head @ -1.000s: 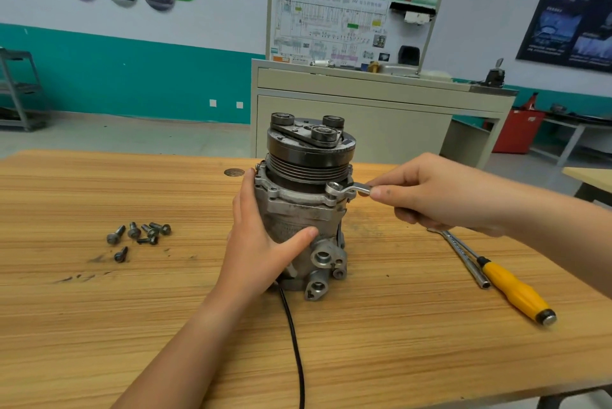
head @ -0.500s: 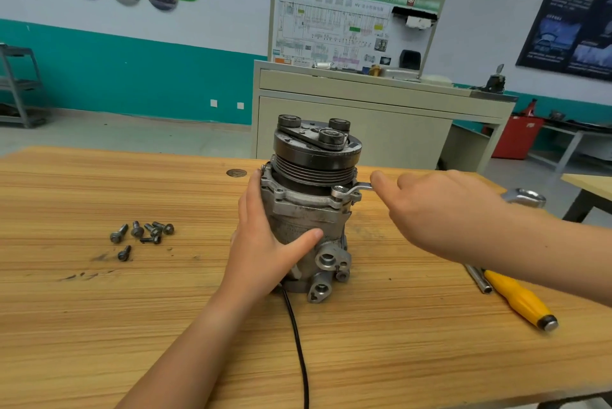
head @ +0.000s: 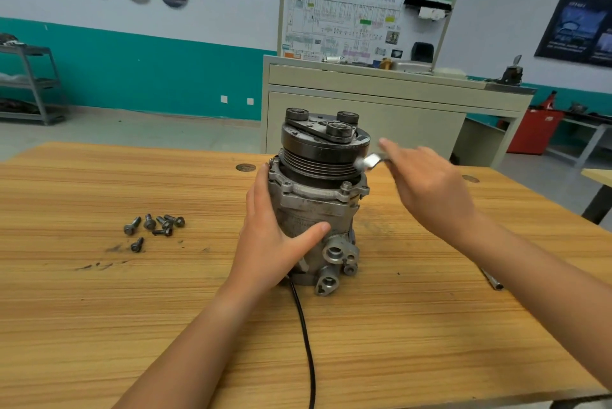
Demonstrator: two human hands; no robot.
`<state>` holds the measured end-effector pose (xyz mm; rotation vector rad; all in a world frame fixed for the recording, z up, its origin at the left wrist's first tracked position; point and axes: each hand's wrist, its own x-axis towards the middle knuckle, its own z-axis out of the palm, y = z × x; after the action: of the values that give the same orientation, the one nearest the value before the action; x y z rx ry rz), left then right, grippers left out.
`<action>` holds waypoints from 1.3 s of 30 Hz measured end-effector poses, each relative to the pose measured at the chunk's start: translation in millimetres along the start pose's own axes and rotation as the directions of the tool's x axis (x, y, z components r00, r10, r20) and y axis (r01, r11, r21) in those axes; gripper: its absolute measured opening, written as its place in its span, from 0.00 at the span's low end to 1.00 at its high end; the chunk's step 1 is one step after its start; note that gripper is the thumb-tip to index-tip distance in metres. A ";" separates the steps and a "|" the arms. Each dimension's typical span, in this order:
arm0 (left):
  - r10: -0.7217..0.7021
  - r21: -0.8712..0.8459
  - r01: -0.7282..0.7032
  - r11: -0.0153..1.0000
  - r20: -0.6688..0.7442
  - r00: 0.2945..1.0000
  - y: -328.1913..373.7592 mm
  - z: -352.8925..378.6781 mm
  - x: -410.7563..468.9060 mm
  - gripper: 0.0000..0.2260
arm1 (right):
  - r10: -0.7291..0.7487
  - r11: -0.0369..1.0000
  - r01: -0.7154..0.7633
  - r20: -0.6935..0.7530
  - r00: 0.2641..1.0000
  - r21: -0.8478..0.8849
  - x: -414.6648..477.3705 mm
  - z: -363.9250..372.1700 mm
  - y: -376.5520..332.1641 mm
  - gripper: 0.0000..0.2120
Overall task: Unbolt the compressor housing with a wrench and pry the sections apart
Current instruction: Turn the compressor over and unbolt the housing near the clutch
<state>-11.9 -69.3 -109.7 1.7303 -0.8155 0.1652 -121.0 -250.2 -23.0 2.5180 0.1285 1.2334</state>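
A grey metal compressor [head: 318, 210] stands upright on the wooden table [head: 99, 326], black pulley and clutch on top. My left hand [head: 275, 239] grips the housing from the left, thumb across its front. My right hand [head: 427, 190] holds a silver wrench [head: 369, 162]; its ring end, blurred, hovers beside the pulley grooves, above the flange. One bolt [head: 346, 186] still stands in the flange at the front right. Several loose bolts [head: 154, 226] lie on the table to the left.
A black cable [head: 304, 342] runs from the compressor base toward the near table edge. The tip of a metal tool [head: 493, 281] shows beside my right forearm. A cream cabinet with a wiring display board [head: 364, 77] stands behind the table.
My right hand has lifted the wrench off the front-right flange bolt and raised it to pulley height. My left hand stays on the housing.
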 end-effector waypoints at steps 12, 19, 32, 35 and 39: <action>-0.001 0.028 0.001 1.000 -0.006 1.000 -0.6 -0.2 0.8 0.52 | 0.288 0.942 -0.165 0.447 0.847 -0.293 -14.3 -58.3 -52.2 0.22; -0.001 0.033 0.002 0.999 -0.019 1.000 0.7 -0.2 1.4 0.52 | 0.137 0.917 0.168 0.682 0.718 -0.361 18.3 -79.5 -74.7 0.21; -0.006 0.012 0.006 1.000 -0.008 1.000 2.7 -1.2 0.4 0.53 | 0.000 0.920 0.187 0.475 0.880 -0.345 9.2 -42.1 -4.5 0.24; -0.003 0.006 0.003 1.000 -0.011 1.000 1.5 -0.4 0.5 0.52 | -0.060 0.975 0.088 0.140 0.988 -0.203 10.5 -10.3 0.6 0.12; 0.000 -0.001 0.000 1.000 -0.017 1.000 2.7 0.0 -1.1 0.52 | -0.006 0.999 0.006 -0.004 1.000 -0.053 11.8 11.9 -7.0 0.09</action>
<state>-14.3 -69.1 -108.1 1.7259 -0.8029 0.1800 -103.9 -244.0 -23.2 2.4684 0.1027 1.2237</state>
